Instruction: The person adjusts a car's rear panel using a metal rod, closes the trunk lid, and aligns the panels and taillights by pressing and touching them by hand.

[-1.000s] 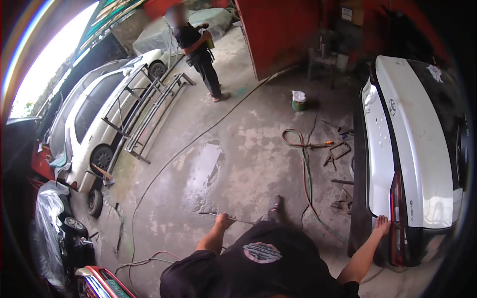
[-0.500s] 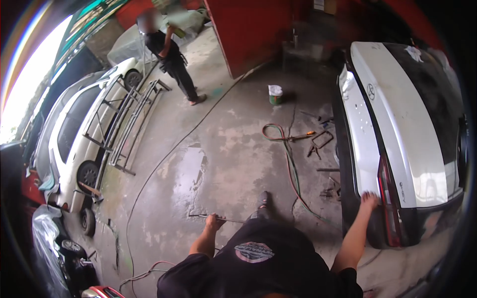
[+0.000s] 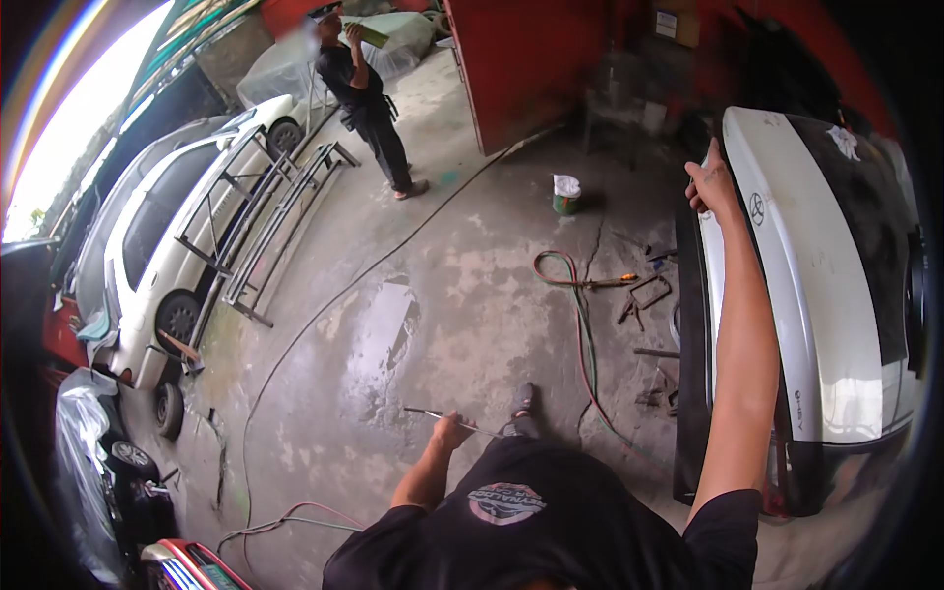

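Observation:
My left hand [image 3: 452, 431] is closed around a thin metal rod [image 3: 425, 411], held low in front of my body. The rod points to the left, and its other end runs back beside my shirt. My right arm reaches far forward along the rear of a white car [image 3: 826, 265] with its trunk lid and emblem facing me. At the far end of the white bumper [image 3: 706, 231] is my right hand [image 3: 713, 185], fingers apart and partly bent. Whether it touches the bumper there is hard to tell. My forearm covers much of the bumper and the tail light.
Red and green hoses [image 3: 580, 334] with a torch, a clamp [image 3: 644, 295] and other tools lie on the floor. A green bucket [image 3: 565, 197] stands beyond. On the left are a metal frame [image 3: 270, 236], a white car [image 3: 162, 236] and a standing person [image 3: 364, 98].
My right hand has moved forward from the near end of the bumper to its far end. The left hand still holds the rod. The other person's arm is raised higher.

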The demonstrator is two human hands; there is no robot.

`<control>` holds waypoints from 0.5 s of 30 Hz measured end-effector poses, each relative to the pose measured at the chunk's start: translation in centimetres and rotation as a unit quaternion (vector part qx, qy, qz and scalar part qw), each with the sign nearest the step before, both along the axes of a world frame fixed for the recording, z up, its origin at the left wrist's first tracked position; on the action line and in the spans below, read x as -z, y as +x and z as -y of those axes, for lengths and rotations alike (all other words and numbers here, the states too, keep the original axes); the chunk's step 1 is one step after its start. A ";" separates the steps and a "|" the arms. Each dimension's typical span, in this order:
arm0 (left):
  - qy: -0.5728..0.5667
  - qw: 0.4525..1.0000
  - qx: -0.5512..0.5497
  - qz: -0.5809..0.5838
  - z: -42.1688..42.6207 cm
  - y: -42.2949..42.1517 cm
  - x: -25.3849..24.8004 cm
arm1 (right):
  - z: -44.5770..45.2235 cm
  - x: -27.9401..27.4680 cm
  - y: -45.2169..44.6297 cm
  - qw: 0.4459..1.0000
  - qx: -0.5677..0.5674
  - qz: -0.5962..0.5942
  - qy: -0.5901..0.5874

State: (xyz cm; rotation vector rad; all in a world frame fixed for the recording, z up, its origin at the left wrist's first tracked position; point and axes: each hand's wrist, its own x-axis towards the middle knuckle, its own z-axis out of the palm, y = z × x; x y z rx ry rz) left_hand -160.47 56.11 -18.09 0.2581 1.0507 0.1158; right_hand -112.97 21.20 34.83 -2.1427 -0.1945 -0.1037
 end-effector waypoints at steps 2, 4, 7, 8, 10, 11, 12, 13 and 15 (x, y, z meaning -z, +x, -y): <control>0.030 0.999 0.012 -0.020 0.8 -1.4 -0.2 | 0.0 1.5 -0.9 1.000 -0.022 0.001 0.021; 0.396 0.796 0.446 -0.107 1.8 -2.5 -5.0 | 0.1 6.4 -2.8 0.995 -0.061 -0.045 0.065; 0.602 0.467 0.634 -0.131 1.8 -3.6 -5.1 | 1.7 20.4 -7.9 0.973 -0.159 -0.165 -0.005; 0.611 0.465 0.628 -0.128 1.6 -3.8 -4.0 | 2.8 26.5 -10.3 0.944 -0.193 -0.264 -0.031; 0.611 0.482 0.616 -0.127 1.0 -3.4 -2.7 | 6.8 39.8 -17.1 0.885 -0.233 -0.397 -0.065; 0.599 0.508 0.606 -0.124 0.8 -2.9 -2.1 | 8.3 42.3 -21.6 0.854 -0.247 -0.450 -0.082; 0.570 0.562 0.587 -0.119 0.6 -2.5 -1.7 | 10.4 45.7 -25.9 0.833 -0.201 -0.512 -0.066; 0.466 0.705 0.526 -0.094 0.5 -1.9 -1.5 | 11.9 47.8 -30.0 0.813 -0.134 -0.562 -0.070; 0.212 0.915 0.335 -0.074 0.3 -0.6 -1.6 | 19.6 63.1 -36.2 0.868 -0.388 -0.273 -0.147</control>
